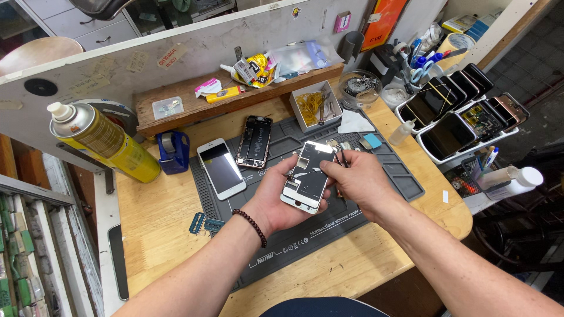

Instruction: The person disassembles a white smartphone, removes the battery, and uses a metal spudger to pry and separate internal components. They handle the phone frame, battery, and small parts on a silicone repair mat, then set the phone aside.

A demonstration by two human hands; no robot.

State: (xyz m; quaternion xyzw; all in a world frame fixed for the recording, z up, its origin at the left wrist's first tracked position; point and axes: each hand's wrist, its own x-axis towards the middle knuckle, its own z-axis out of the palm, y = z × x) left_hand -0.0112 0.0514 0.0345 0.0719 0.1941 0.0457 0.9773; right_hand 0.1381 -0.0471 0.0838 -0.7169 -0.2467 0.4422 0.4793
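My left hand [276,196] cups a detached white phone screen panel [308,176], its metal back plate facing up, over a grey silicone repair mat [382,161]. My right hand [358,179] rests on the panel's right edge and pinches thin metal tweezers [339,154] whose tips point toward the panel's top. A beaded bracelet sits on my left wrist. On the mat behind lie a white phone [220,168] face up and an opened phone body [254,141] with its insides showing.
A yellow spray can [103,141] and a blue tape dispenser [172,151] stand at the left. White box of rubber bands [314,105], glue tubes on a wooden shelf, and trays of phones [464,108] at the right. Small dropper bottle [402,132].
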